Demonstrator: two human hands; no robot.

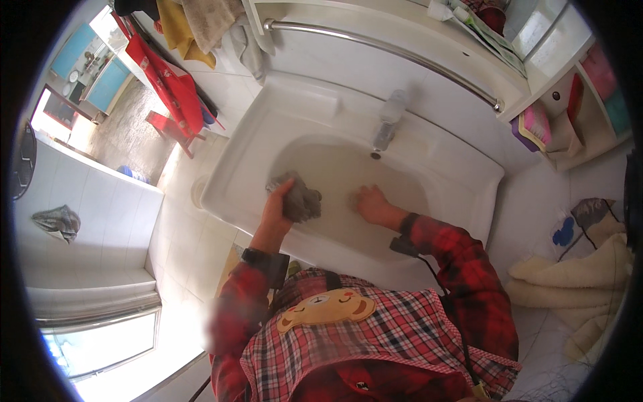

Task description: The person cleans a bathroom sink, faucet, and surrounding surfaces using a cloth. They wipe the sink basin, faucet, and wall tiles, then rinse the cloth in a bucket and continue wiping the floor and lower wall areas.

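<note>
In my left hand [276, 207] is a bunched, wet dark grey cloth [304, 202], held over the left side of a white ceramic washbasin [232, 173]. My thumb lies across its top. Cloudy greyish water [334, 163] fills the bowl. My right hand [376, 206] dips into this water near the middle, its fingers bent and partly submerged. Murk blurs the fingertips, so whether they hold anything is unclear. Behind the bowl stands a chrome faucet [387, 123], with no stream visible from its spout.
A metal towel bar [382, 46] runs along the wall behind the basin. Right of it, a cabinet shelf [562, 145] holds a pink brush [535, 125]. Towels [208, 22] hang at upper left. A red folding chair [173, 125] stands on the floor; a cream towel [572, 276] hangs at right.
</note>
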